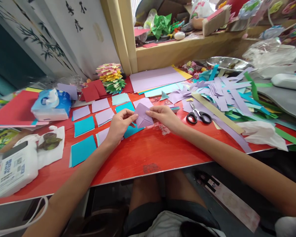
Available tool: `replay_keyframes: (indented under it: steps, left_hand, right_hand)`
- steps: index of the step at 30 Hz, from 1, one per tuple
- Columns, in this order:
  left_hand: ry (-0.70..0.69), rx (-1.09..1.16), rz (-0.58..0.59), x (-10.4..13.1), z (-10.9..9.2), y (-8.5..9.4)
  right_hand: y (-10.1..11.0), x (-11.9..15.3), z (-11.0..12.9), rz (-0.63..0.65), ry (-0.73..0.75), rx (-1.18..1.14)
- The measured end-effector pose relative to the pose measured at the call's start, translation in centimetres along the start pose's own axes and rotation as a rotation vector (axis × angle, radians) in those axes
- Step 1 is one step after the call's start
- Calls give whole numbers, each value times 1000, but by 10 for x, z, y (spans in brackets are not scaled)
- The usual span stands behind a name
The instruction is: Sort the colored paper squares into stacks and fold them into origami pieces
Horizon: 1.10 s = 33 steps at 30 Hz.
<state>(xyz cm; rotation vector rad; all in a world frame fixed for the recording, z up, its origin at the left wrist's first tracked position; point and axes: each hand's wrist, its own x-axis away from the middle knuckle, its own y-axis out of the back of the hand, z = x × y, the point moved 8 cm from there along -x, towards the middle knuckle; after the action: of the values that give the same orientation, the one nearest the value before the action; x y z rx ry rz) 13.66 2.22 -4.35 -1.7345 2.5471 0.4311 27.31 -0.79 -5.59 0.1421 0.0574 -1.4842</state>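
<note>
Between my two hands is a lavender sheet of folding paper (143,119) with creases and a folded flap showing. My left hand (122,123) pinches its left edge between thumb and fingers. On the other side, my right hand (164,116) grips the right edge the same way. The paper is held up just over the red table (128,161). Behind and left of it lie several small stacks of square paper, among them a teal stack (84,153) and a lavender stack (105,117). A small folded teal piece (164,95) sits beyond my right hand.
Black-handled scissors (198,116) lie right of my right hand, beside a heap of paper strips (227,92). A tissue pack (51,104) and a white device (16,168) are at left. A layered folded-paper stack (111,78) and large lavender sheets (155,79) are at the back.
</note>
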Motion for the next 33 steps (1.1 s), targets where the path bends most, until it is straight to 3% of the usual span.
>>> replay_keyframes:
  steps: [7,19,28,33]
  left_hand:
    - [-28,64,-61,-2,1,5]
    - [-2,167,-21,2,-5,0]
    - [-7,58,18,4,-7,-3]
    - [52,10,156,2,4,-13]
  right_hand:
    - [0,1,2,-7,-34,-108]
    - [4,2,5,-47,32,-240]
    - [2,2,11,-30,78,-34]
    - [-1,3,10,9,96,61]
